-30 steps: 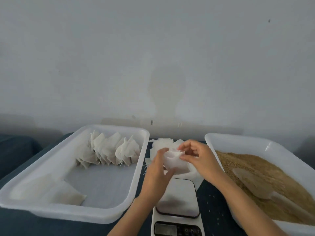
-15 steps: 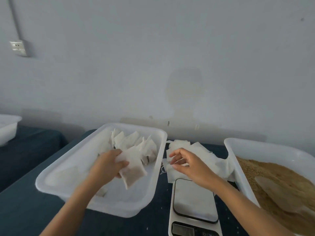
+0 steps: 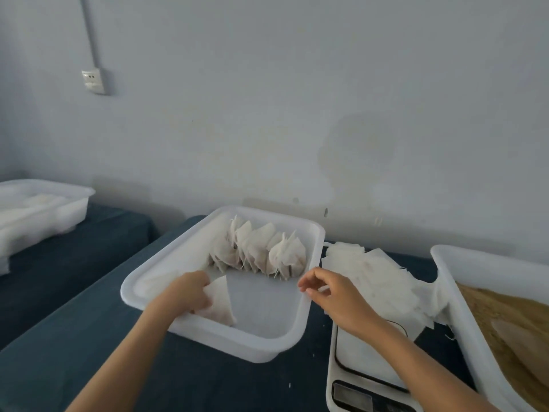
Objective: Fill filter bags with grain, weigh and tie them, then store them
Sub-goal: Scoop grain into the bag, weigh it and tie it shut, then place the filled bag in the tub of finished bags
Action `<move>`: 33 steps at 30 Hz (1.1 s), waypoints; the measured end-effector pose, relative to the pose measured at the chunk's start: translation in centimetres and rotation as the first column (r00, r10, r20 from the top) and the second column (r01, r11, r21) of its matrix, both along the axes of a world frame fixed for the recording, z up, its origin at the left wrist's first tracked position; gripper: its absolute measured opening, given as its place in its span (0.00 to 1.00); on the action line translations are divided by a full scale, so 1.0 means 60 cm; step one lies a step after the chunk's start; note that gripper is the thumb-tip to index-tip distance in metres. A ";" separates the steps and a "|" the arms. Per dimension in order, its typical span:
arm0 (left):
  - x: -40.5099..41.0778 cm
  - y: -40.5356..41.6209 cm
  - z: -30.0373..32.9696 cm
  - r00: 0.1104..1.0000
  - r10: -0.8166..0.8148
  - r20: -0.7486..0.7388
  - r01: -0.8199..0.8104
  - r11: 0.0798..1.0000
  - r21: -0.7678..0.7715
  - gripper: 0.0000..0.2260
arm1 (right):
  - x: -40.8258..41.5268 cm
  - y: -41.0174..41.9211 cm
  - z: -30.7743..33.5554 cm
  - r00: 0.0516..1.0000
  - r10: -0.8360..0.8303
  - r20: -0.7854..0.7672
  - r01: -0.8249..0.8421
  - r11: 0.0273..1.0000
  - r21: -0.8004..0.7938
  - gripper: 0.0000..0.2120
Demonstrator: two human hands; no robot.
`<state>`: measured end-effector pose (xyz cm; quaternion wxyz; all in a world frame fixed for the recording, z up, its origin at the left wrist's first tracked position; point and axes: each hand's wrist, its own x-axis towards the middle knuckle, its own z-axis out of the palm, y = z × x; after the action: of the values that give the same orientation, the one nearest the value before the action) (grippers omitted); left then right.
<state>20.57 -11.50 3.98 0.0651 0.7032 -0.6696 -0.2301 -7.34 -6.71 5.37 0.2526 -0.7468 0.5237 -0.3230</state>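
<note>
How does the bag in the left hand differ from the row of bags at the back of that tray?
The held bag lies low near the tray's front, gripped by the left hand; the row stands upright against the back, untouched. The held bag is single and looks fairly flat; the row's bags are packed side by side, tops gathered to points. Both are white filter bags inside the same tray.

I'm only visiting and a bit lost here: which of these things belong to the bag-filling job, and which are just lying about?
Part of the job:
- left hand gripping a filled bag
- storage tray with its row of tied bags
- right hand, its grip empty
- pile of empty bags
- scale
- grain tray

Just lying about:
- far tray
- wall socket
</note>
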 end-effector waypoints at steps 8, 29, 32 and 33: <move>-0.008 -0.004 -0.003 0.955 0.002 0.297 0.012 0.999 -0.043 0.19 | -0.024 0.001 0.007 0.999 0.044 0.028 -0.045 0.999 0.030 0.10; -0.193 -0.042 -0.011 0.961 -0.243 0.130 0.275 0.859 -0.431 0.03 | -0.221 -0.177 -0.074 0.657 -0.473 -0.587 0.523 0.847 -0.096 0.08; -0.191 -0.046 -0.016 0.964 -0.234 0.129 0.267 0.856 -0.444 0.02 | -0.234 -0.175 -0.075 0.693 -0.472 -0.544 0.522 0.850 -0.073 0.10; -0.192 -0.046 -0.017 0.965 -0.231 0.123 0.262 0.849 -0.458 0.02 | -0.237 -0.174 -0.075 0.705 -0.481 -0.520 0.526 0.848 -0.071 0.09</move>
<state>9.05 -14.28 2.96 0.1826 0.5814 -0.7916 -0.0447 -21.58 -17.16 0.84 0.0345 -0.6226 0.7685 -0.1438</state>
